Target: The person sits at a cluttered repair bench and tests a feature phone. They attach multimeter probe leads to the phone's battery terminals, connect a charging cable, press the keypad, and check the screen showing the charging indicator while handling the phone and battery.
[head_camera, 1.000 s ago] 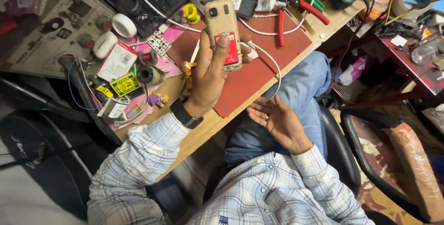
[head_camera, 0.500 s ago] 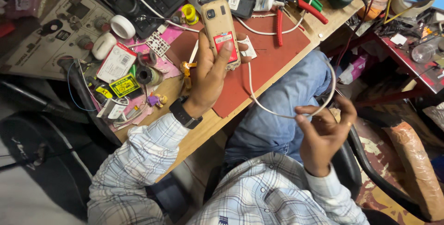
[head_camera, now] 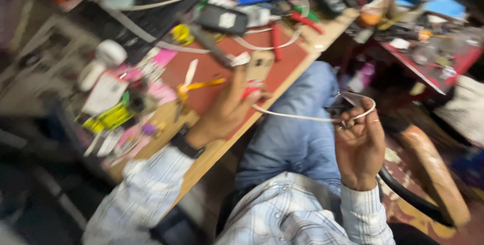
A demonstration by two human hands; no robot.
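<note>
Table (head_camera: 297,81) first: wood edge, smooth red mat (head_camera: 222,78), clutter all round. My left hand (head_camera: 229,109) is clamped on the phone (head_camera: 257,71), a flat tan slab held just over the mat. My right hand (head_camera: 359,141) is pinched shut on the cable (head_camera: 297,117), thin, white, rubbery, looped above my jeans (head_camera: 292,139). I judge it best to keep the phone steady, leave slack, and not kink the loop.

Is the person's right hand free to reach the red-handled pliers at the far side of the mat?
Probably not as things stand. The right hand is pinching a white cable over the lap, and the red-handled pliers lie across the desk beyond the left hand, which holds a gold phone.
</note>
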